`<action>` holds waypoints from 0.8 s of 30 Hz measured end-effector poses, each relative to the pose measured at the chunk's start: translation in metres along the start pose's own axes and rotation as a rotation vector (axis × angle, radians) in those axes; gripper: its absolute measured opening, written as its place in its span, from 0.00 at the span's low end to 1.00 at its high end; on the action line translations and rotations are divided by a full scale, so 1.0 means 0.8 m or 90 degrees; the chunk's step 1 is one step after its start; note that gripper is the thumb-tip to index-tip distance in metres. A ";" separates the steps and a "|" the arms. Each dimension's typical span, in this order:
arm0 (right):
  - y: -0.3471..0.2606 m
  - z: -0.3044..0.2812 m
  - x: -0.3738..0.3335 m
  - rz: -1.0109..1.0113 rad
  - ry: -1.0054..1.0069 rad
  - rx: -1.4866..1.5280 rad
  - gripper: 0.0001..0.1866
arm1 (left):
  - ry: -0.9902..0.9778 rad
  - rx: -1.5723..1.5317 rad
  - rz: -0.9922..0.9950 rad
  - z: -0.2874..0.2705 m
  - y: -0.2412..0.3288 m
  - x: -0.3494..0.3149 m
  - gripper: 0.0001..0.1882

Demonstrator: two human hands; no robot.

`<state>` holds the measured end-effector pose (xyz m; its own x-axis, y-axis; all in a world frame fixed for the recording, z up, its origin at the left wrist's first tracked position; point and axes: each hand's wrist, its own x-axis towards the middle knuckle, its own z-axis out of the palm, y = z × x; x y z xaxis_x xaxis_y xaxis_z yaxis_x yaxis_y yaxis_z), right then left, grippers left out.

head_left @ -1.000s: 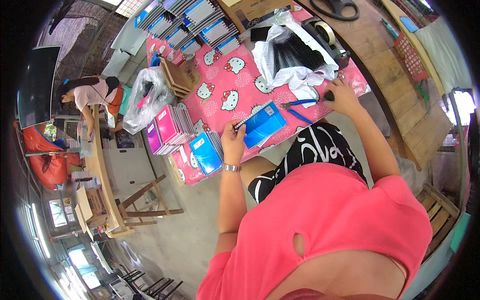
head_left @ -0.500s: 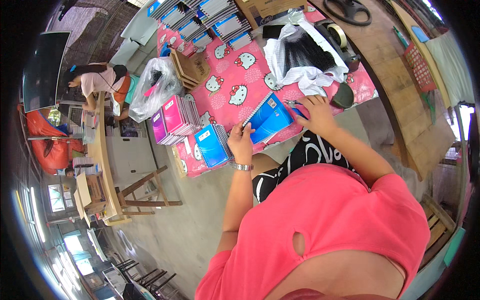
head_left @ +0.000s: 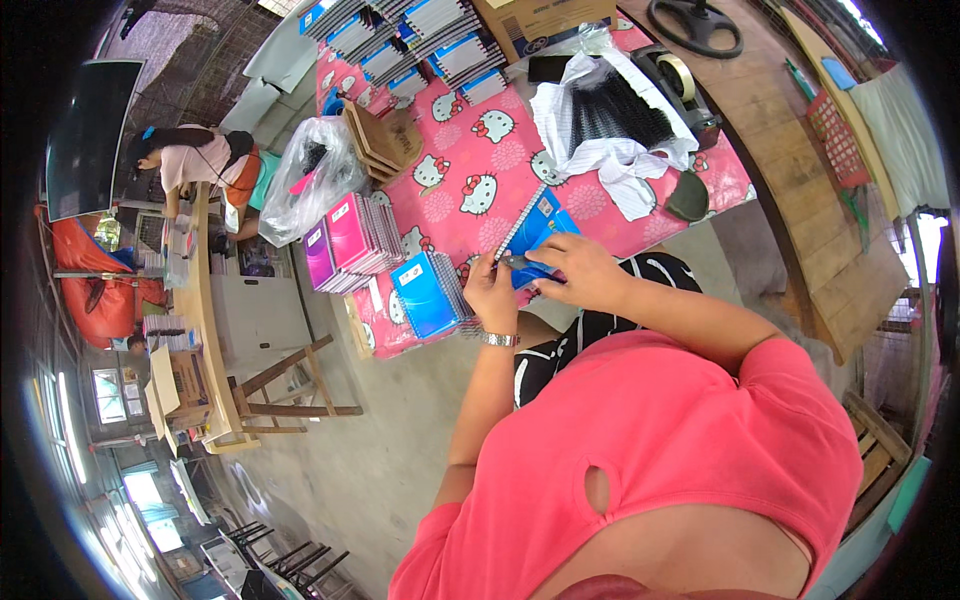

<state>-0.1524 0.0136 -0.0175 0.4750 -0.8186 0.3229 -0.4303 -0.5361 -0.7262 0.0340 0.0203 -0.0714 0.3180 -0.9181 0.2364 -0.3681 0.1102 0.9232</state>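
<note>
A blue spiral notebook is at the table's near edge, its coil along the left side. My left hand, with a metal watch at the wrist, pinches its lower coil corner. In my right hand are small pliers with blue handles; their grey jaws reach the coil end close to my left fingertips. Fingers hide much of the notebook's lower part. Just left of my left hand lies a stack of blue spiral notebooks.
Pink and purple notebooks are stacked at the left, beside a clear plastic bag. Black coils rest on white paper, near a tape dispenser. More notebooks and a cardboard box stand farther back. Another person bends over a bench.
My right hand has brought the pliers left and down, from the notebook's right side to its lower coil end. The notebook has turned more upright, and my left hand has shifted slightly.
</note>
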 end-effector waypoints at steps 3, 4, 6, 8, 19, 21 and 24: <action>-0.012 0.006 0.009 0.300 -0.126 0.421 0.22 | 0.048 0.068 0.066 -0.009 -0.010 -0.004 0.11; -0.014 0.006 0.011 0.509 -0.208 0.749 0.22 | 0.046 0.064 0.067 -0.012 -0.007 -0.004 0.11; -0.004 -0.002 0.009 0.465 -0.192 0.718 0.24 | 0.050 0.143 0.166 -0.028 0.018 0.005 0.10; 0.026 -0.019 0.000 0.146 -0.048 0.179 0.26 | 0.062 0.227 0.217 -0.058 0.064 0.026 0.09; 0.173 -0.078 0.102 0.098 0.193 -0.227 0.17 | -0.101 0.665 0.118 -0.159 0.050 0.118 0.12; 0.208 -0.076 0.135 0.187 0.202 -0.253 0.17 | -0.056 0.637 0.127 -0.152 0.016 0.111 0.21; 0.228 -0.073 0.148 0.342 0.198 -0.311 0.17 | -0.007 0.697 0.041 -0.156 -0.005 0.080 0.24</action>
<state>-0.2200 -0.1931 -0.0763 -0.0989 -0.9726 0.2102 -0.8627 -0.0215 -0.5052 0.1645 0.0087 -0.0222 0.2650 -0.9266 0.2668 -0.9620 -0.2350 0.1392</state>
